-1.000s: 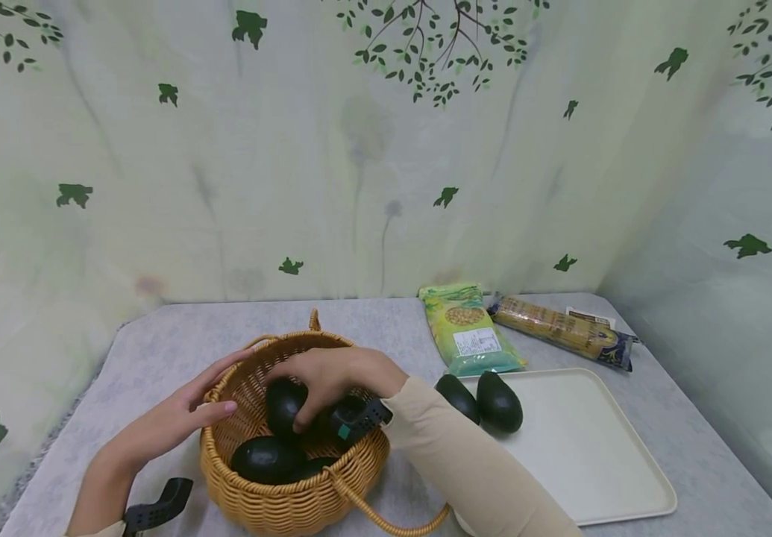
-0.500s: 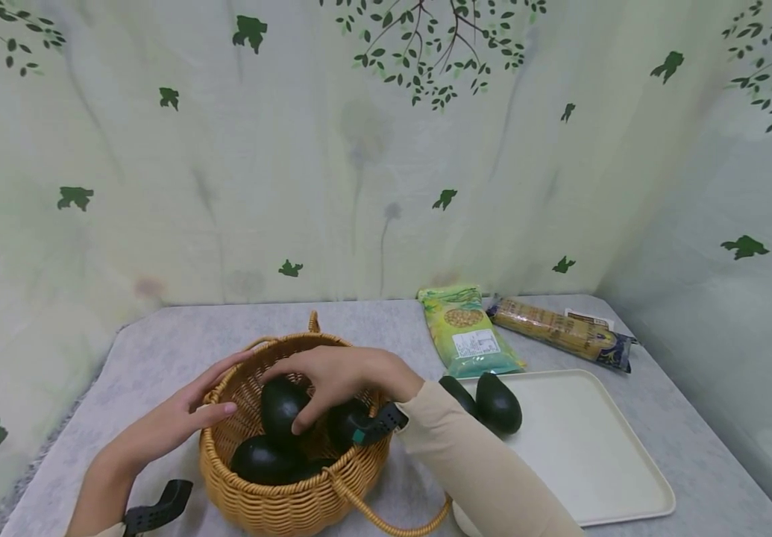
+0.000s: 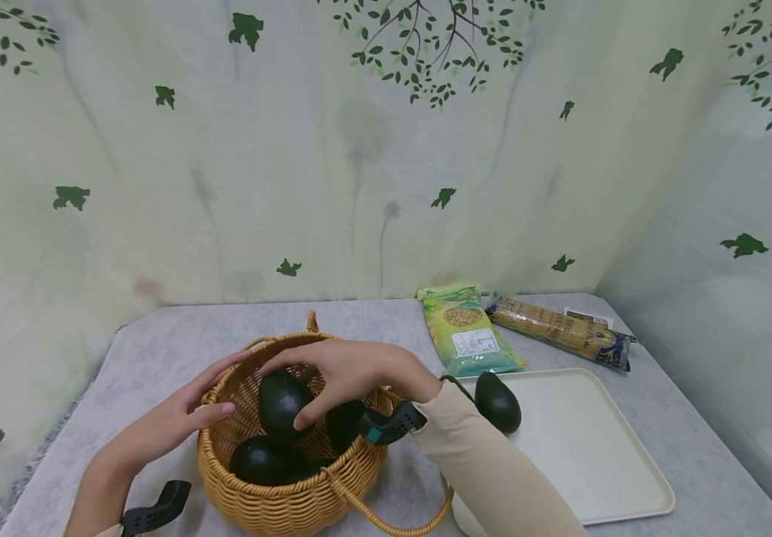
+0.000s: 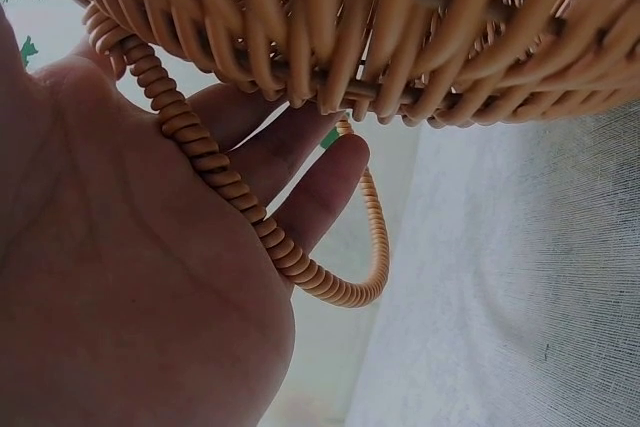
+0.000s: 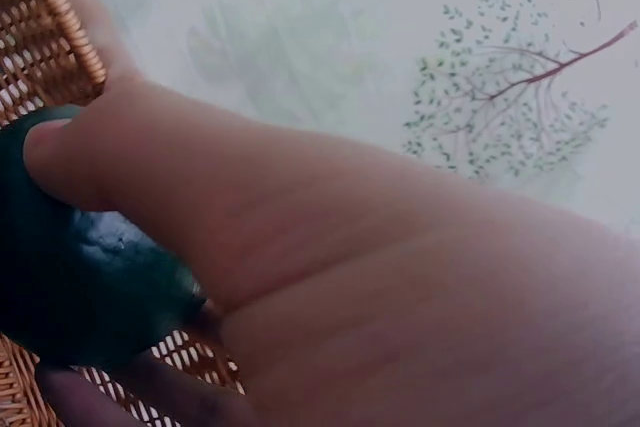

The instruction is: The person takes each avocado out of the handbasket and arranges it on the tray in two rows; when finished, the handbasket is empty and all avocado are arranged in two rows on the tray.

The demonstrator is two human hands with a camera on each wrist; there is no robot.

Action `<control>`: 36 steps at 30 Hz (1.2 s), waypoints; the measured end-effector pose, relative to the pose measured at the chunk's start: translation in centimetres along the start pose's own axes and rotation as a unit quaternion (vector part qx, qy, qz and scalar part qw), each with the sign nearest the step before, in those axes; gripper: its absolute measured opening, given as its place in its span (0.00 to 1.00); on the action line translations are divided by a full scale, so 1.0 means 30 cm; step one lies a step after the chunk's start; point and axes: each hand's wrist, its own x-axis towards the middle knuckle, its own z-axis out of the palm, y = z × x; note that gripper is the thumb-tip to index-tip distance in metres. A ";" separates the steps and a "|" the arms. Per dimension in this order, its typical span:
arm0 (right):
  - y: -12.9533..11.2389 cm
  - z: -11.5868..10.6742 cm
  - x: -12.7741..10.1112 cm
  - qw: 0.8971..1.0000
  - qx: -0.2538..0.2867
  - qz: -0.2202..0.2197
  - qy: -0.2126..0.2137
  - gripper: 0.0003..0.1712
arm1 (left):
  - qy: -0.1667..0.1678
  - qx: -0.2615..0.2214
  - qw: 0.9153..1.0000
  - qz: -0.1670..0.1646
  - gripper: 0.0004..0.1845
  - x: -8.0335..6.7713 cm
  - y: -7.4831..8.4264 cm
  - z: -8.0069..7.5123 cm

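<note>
A dark green avocado (image 3: pixel 281 403) stands over the other fruit in the round wicker basket (image 3: pixel 285 507), pinched between the thumb and fingers of my right hand (image 3: pixel 345 373). In the right wrist view the thumb lies on the shiny avocado (image 5: pixel 90 257). My left hand (image 3: pixel 177 418) rests on the basket's left rim, its thumb over the edge and its fingers extended. In the left wrist view a wicker handle (image 4: pixel 235 192) crosses the left palm. More avocados (image 3: pixel 268 459) lie inside the basket, partly hidden.
A cream tray (image 3: pixel 587 447) stands to the right; an avocado (image 3: pixel 498 403) lies at its left end, with another mostly hidden behind my sleeve. Behind are a green-yellow bag (image 3: pixel 469 332) and a long golden packet (image 3: pixel 560 332). The basket's near handle (image 3: pixel 412 531) hangs toward the tray.
My right hand has risen slightly and shifted a little right, lifting and tilting the avocado in the basket. My left hand stays at the rim.
</note>
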 end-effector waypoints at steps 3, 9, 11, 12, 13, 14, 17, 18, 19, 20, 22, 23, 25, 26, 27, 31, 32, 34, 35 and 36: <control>0.002 -0.001 -0.014 1.000 0.022 -0.014 0.000 0.44 | 0.000 0.003 1.000 0.002 0.35 -0.001 -0.002 -0.001; 0.002 0.000 -0.042 0.998 0.045 -0.032 0.010 0.44 | 0.000 0.003 1.000 0.001 0.35 -0.002 -0.002 -0.005; 0.000 0.001 -0.052 0.998 0.040 -0.037 0.016 0.43 | 0.000 0.003 1.000 0.000 0.35 -0.002 -0.002 -0.006; 0.000 0.002 -0.058 0.998 0.039 -0.036 0.020 0.44 | 0.000 0.003 1.000 0.000 0.35 -0.002 -0.002 -0.006; -0.001 0.002 -0.065 0.998 0.039 -0.034 0.023 0.44 | 0.000 0.005 1.000 -0.001 0.35 -0.002 -0.002 -0.006; -0.002 0.002 -0.071 0.999 0.035 -0.032 0.027 0.44 | 0.000 0.006 1.000 -0.002 0.35 -0.002 -0.002 -0.006; -0.006 0.003 -0.094 0.998 0.033 -0.024 0.039 0.44 | 0.001 0.004 1.000 -0.001 0.35 -0.001 -0.001 -0.003; -0.008 0.004 -0.101 0.998 0.033 -0.023 0.043 0.44 | 0.001 0.002 1.000 -0.001 0.36 0.000 -0.001 -0.002; -0.010 0.004 -0.108 0.998 0.033 -0.023 0.047 0.44 | 0.001 0.001 1.000 -0.002 0.36 0.001 0.000 0.000; -0.012 0.005 -0.114 0.998 0.029 -0.025 0.051 0.44 | 0.001 -0.002 1.000 -0.002 0.36 0.002 0.000 0.001; -0.015 0.007 -0.125 0.998 0.030 -0.028 0.057 0.44 | 0.002 -0.004 1.000 -0.004 0.36 0.003 0.001 0.003; -0.016 0.008 -0.129 0.997 0.038 -0.031 0.059 0.44 | 0.002 -0.004 1.000 -0.005 0.36 0.003 0.001 0.003; -0.018 0.010 -0.140 0.996 0.052 -0.033 0.062 0.44 | 0.004 -0.003 1.000 -0.008 0.35 0.004 0.001 0.004; -0.019 0.012 -0.146 0.996 0.061 -0.032 0.064 0.44 | 0.005 -0.002 1.000 -0.008 0.35 0.004 0.001 0.004; -0.019 0.014 -0.151 0.995 0.074 -0.032 0.065 0.44 | 0.005 -0.001 1.000 -0.009 0.35 0.004 0.001 0.004; -0.014 0.022 -0.169 0.989 0.120 -0.037 0.072 0.45 | 0.006 -0.001 1.000 -0.007 0.36 0.002 0.000 0.005; -0.012 0.024 -0.172 0.988 0.131 -0.040 0.074 0.45 | 0.006 -0.002 1.000 -0.007 0.36 0.002 0.001 0.005; -0.005 0.029 -0.180 0.985 0.144 -0.047 0.081 0.45 | 0.006 -0.003 1.000 -0.005 0.36 0.001 0.002 0.005; -0.003 0.030 -0.184 0.984 0.148 -0.048 0.085 0.45 | 0.006 -0.003 1.000 -0.005 0.36 0.002 0.003 0.005; -0.001 0.032 -0.189 0.983 0.151 -0.049 0.088 0.45 | 0.005 -0.003 1.000 -0.005 0.35 0.002 0.004 0.005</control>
